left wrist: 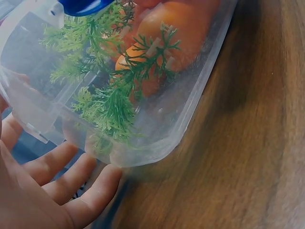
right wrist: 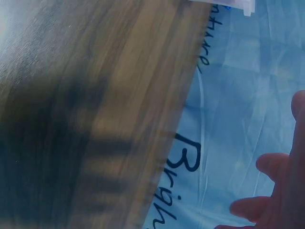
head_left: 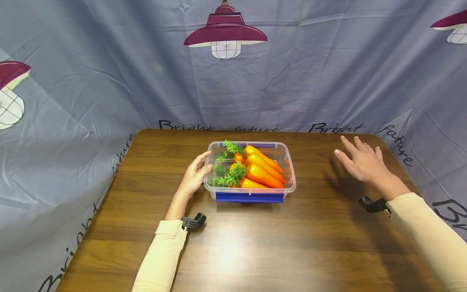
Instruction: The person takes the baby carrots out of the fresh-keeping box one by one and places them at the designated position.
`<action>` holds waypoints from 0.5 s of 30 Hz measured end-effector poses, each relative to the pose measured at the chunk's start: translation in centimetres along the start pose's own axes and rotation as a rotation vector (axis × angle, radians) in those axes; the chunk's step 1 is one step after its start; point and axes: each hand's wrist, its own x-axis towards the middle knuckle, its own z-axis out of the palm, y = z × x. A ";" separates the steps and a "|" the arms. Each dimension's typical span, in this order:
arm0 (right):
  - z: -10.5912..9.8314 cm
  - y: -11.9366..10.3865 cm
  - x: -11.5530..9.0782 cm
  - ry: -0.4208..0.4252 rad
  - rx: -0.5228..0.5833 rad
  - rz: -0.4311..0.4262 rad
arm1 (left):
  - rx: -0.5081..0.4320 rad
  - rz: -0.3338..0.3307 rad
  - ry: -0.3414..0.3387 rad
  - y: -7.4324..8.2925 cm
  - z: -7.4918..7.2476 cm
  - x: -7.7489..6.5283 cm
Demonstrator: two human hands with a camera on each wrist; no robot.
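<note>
A clear plastic storage box [head_left: 288,184] with blue latches stands lidless on the table. Inside lie several orange carrots [head_left: 260,174] with feathery green tops [head_left: 233,174], the tops toward the left. My left hand [head_left: 191,176] is at the box's left end, its thumb overlapping the rim in the head view. In the left wrist view, its fairly straight fingers [left wrist: 71,174] reach to the outside of the clear wall. Off to the right, my right hand [head_left: 361,160] hovers above the table with fingers spread and nothing in it; its fingers [right wrist: 271,167] show at the right wrist view's edge.
The brown wooden table [head_left: 146,243] carries the box near its far side. Grey-blue cloth [head_left: 292,81] with printed lamps and lettering hangs behind and on both sides. Each wrist wears a black camera mount [head_left: 195,222].
</note>
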 end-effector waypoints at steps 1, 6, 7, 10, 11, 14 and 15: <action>0.0 -0.2 0.1 -0.002 0.001 -0.008 | 0.001 0.001 0.000 0.0 0.0 0.0; -0.2 -1.3 0.4 -0.025 0.025 -0.057 | 0.009 0.006 0.003 0.0 0.1 0.0; -0.1 -1.6 0.4 -0.029 0.031 -0.071 | 0.010 0.006 0.004 -0.1 0.1 0.1; -0.1 -2.5 0.6 -0.046 0.060 -0.115 | 0.012 0.006 0.010 -0.1 0.1 0.1; 0.0 -2.9 0.7 -0.054 0.071 -0.131 | 0.011 0.007 0.012 -0.1 0.1 0.1; 0.2 -4.3 0.7 -0.066 0.108 -0.185 | 0.003 0.021 0.014 -0.2 0.2 0.1; 0.3 -4.9 0.7 -0.067 0.118 -0.204 | 0.002 0.027 0.013 -0.2 0.2 0.1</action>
